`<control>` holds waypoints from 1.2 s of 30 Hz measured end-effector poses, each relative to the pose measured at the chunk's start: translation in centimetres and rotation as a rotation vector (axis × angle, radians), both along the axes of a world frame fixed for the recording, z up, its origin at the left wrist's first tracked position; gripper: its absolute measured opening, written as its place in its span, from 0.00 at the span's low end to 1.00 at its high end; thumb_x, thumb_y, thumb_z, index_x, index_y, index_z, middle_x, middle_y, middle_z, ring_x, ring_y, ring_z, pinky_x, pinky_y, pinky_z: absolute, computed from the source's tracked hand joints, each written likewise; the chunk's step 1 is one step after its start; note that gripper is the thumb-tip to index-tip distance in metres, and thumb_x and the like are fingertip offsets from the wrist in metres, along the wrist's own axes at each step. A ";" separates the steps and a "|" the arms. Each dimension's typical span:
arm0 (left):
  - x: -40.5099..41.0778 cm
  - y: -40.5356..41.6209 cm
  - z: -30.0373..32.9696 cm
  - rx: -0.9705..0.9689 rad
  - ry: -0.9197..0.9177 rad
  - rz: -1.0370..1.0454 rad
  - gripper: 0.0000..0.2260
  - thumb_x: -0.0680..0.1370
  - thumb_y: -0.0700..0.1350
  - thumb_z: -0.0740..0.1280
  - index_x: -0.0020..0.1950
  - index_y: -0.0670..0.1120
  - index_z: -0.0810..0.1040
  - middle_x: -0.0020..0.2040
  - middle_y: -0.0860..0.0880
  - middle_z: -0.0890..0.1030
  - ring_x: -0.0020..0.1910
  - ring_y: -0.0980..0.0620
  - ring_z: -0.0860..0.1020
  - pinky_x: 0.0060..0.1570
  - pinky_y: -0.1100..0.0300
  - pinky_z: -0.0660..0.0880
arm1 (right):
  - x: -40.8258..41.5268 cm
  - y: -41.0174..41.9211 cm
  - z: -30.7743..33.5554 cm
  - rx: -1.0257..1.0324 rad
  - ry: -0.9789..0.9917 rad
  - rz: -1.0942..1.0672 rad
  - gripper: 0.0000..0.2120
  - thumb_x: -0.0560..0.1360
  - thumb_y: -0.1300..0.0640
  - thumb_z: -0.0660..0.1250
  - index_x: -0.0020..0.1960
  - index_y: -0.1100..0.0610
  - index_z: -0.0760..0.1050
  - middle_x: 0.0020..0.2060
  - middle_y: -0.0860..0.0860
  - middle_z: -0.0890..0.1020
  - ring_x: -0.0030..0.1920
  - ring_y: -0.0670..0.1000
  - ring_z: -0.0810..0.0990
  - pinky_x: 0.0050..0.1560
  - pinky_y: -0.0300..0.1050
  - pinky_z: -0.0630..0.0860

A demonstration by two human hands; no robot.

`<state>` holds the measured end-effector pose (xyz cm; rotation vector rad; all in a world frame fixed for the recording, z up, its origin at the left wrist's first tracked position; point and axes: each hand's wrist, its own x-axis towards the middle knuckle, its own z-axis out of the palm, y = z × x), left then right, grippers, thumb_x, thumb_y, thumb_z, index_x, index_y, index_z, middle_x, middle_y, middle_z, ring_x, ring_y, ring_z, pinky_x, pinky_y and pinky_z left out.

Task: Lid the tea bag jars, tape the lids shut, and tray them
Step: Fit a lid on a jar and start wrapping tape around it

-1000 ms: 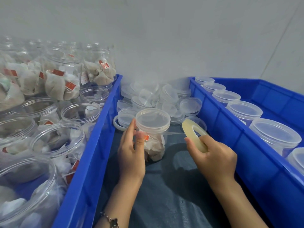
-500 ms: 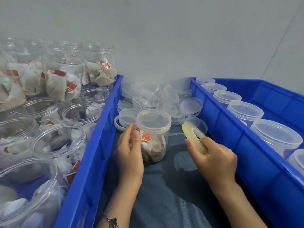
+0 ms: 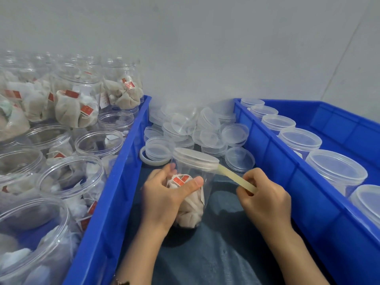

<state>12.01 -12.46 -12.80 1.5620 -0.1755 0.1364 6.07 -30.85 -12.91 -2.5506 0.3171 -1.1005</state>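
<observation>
1. Nearest the camera, a dark grey cloth [image 3: 216,254] covers the space between 2 blue bins, and both forearms reach forward over it; a bracelet [image 3: 121,282] shows on the left wrist at the bottom edge.
2. The left hand [image 3: 164,194] is curled round a clear jar [image 3: 193,192] of tea bags, thumb across its front and fingers behind it, and holds it tilted just above the cloth.
3. The right hand [image 3: 265,198] pinches a roll of yellowish tape [image 3: 244,183] seen edge-on, its fingers bent round it; a strip of tape runs from the roll to the rim of the jar's lid [image 3: 195,158].
4. The lid sits on the jar, and the tape touches its right edge.
5. To the left, a blue bin [image 3: 115,192] holds many open jars [image 3: 90,182] with tea bags inside, more of them stacked behind.
6. To the right, another blue bin [image 3: 287,182] holds a row of lidded jars [image 3: 335,169] along its near wall.
7. Beyond the hands, a heap of loose clear lids [image 3: 195,130] lies against the grey wall [image 3: 205,48], between the 2 bins.
</observation>
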 end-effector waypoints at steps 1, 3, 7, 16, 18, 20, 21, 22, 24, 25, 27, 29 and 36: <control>-0.2 0.0 0.1 -0.026 0.026 -0.037 0.29 0.49 0.61 0.76 0.48 0.56 0.77 0.50 0.57 0.79 0.47 0.69 0.77 0.41 0.74 0.72 | -0.1 0.0 0.0 0.000 0.007 -0.013 0.11 0.62 0.66 0.75 0.36 0.59 0.73 0.23 0.52 0.75 0.23 0.58 0.72 0.25 0.40 0.63; -0.4 0.0 0.2 -0.074 0.087 -0.106 0.29 0.47 0.61 0.76 0.46 0.56 0.78 0.50 0.54 0.81 0.48 0.64 0.79 0.45 0.68 0.73 | -0.1 -0.2 0.1 0.017 0.013 -0.029 0.10 0.64 0.64 0.75 0.37 0.59 0.73 0.24 0.53 0.76 0.24 0.58 0.73 0.25 0.44 0.68; -0.6 0.1 0.4 -0.121 0.168 -0.170 0.30 0.47 0.59 0.76 0.46 0.52 0.79 0.51 0.49 0.82 0.52 0.54 0.81 0.55 0.55 0.76 | -0.1 -0.5 0.2 0.021 0.025 -0.039 0.09 0.66 0.63 0.74 0.38 0.58 0.73 0.26 0.53 0.77 0.26 0.58 0.74 0.27 0.45 0.69; -0.7 0.2 0.5 -0.170 0.200 -0.324 0.36 0.50 0.55 0.77 0.54 0.42 0.81 0.52 0.41 0.82 0.53 0.45 0.81 0.58 0.49 0.74 | 0.5 -0.1 0.5 0.094 0.080 -0.049 0.08 0.70 0.60 0.71 0.40 0.57 0.71 0.27 0.52 0.77 0.28 0.58 0.73 0.28 0.47 0.70; -0.6 0.2 0.5 -0.184 0.209 -0.387 0.32 0.51 0.54 0.77 0.51 0.40 0.81 0.50 0.41 0.82 0.50 0.45 0.81 0.53 0.52 0.75 | 0.6 0.1 0.5 0.082 0.053 -0.051 0.08 0.69 0.62 0.71 0.39 0.58 0.71 0.26 0.53 0.76 0.27 0.59 0.72 0.28 0.46 0.68; -0.7 0.3 0.6 -0.170 0.197 -0.486 0.28 0.54 0.53 0.77 0.48 0.39 0.81 0.47 0.40 0.81 0.47 0.44 0.80 0.49 0.51 0.74 | 0.7 0.4 0.6 0.064 0.014 -0.075 0.07 0.68 0.64 0.71 0.39 0.60 0.72 0.27 0.56 0.77 0.28 0.61 0.72 0.29 0.46 0.66; -0.8 0.3 0.6 -0.158 0.189 -0.529 0.27 0.55 0.53 0.76 0.49 0.38 0.81 0.48 0.39 0.82 0.48 0.42 0.80 0.50 0.49 0.73 | 0.8 0.6 0.7 0.070 0.025 -0.090 0.06 0.68 0.64 0.70 0.40 0.60 0.72 0.29 0.56 0.77 0.30 0.62 0.72 0.30 0.47 0.66; -0.8 0.2 0.6 -0.147 0.182 -0.565 0.28 0.56 0.52 0.75 0.51 0.38 0.81 0.50 0.38 0.82 0.51 0.40 0.80 0.53 0.47 0.73 | 0.9 0.8 0.7 0.083 0.061 -0.101 0.05 0.70 0.63 0.68 0.41 0.60 0.71 0.31 0.56 0.78 0.32 0.62 0.72 0.31 0.48 0.66; -0.9 0.0 0.6 -0.137 0.171 -0.629 0.29 0.58 0.51 0.74 0.54 0.38 0.80 0.52 0.35 0.81 0.54 0.36 0.79 0.57 0.44 0.71 | 0.9 1.2 0.8 0.071 0.121 -0.096 0.06 0.72 0.58 0.67 0.43 0.58 0.70 0.34 0.56 0.78 0.35 0.61 0.73 0.34 0.49 0.66; -1.0 -0.1 0.5 -0.132 0.159 -0.669 0.29 0.58 0.51 0.74 0.55 0.39 0.80 0.54 0.34 0.80 0.56 0.35 0.77 0.59 0.43 0.70 | 0.8 1.4 0.7 0.060 0.125 -0.072 0.08 0.71 0.55 0.69 0.43 0.58 0.71 0.35 0.55 0.78 0.36 0.61 0.73 0.35 0.49 0.68; -1.0 -0.2 0.4 -0.107 0.129 -0.753 0.28 0.60 0.51 0.73 0.58 0.41 0.79 0.57 0.36 0.79 0.59 0.37 0.76 0.63 0.41 0.67 | 0.6 1.8 0.9 0.064 0.134 -0.022 0.11 0.71 0.51 0.70 0.44 0.58 0.76 0.37 0.53 0.80 0.38 0.60 0.76 0.38 0.50 0.71; -0.8 -0.2 0.3 -0.091 0.118 -0.824 0.30 0.60 0.54 0.75 0.60 0.45 0.79 0.59 0.39 0.79 0.61 0.39 0.75 0.64 0.43 0.67 | 0.4 2.0 1.0 0.037 0.154 -0.005 0.09 0.70 0.51 0.71 0.45 0.57 0.79 0.38 0.52 0.81 0.39 0.59 0.78 0.40 0.50 0.73; -0.7 -0.2 0.4 -0.121 0.124 -0.627 0.55 0.46 0.68 0.78 0.71 0.58 0.62 0.67 0.55 0.73 0.66 0.58 0.71 0.67 0.54 0.68 | 0.4 2.0 0.0 -0.006 0.051 -0.044 0.09 0.60 0.62 0.79 0.36 0.61 0.80 0.28 0.55 0.80 0.27 0.61 0.76 0.28 0.48 0.75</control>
